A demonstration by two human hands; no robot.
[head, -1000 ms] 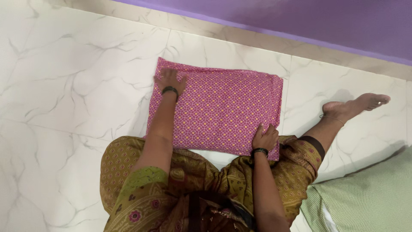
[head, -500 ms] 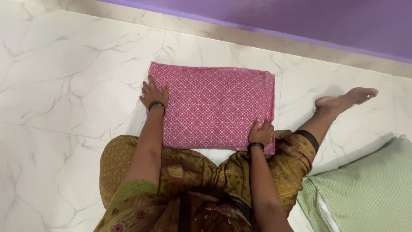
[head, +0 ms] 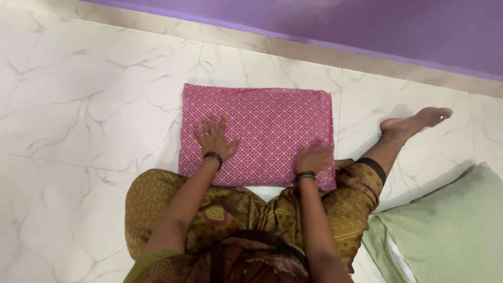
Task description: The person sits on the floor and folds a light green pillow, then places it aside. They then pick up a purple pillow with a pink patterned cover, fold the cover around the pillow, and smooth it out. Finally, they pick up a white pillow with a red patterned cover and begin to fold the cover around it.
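Your left hand [head: 214, 140] lies flat on the pillow [head: 262, 131], fingers spread, palm down, grip apart, nothing clamped. Your right hand [head: 313, 159] is motion-blurred, resting on the pillow's near-right area; you cannot tell whether its grip is apart or together. Each wrist carries a dark band.

Pillow: rectangular, soft, lightly puffed, cover in magenta woven fabric w/ fine geometric lattice and small yellow dots. It lies flat on the floor [head: 89, 105] directly in front of your knees, long edge approx. parallel to the wall.

A second pillow [head: 445, 230], pale green w/ small check weave, sits at lower right, apart from the pink one. Your garment [head: 230, 209] is olive-mustard printed cloth. Your bare foot [head: 411, 123] extends to the right.

Floor: glossy white marble-look tiles, grey veining, thin grout lines. Wall [head: 367, 26]: matte purple above a beige skirting strip.
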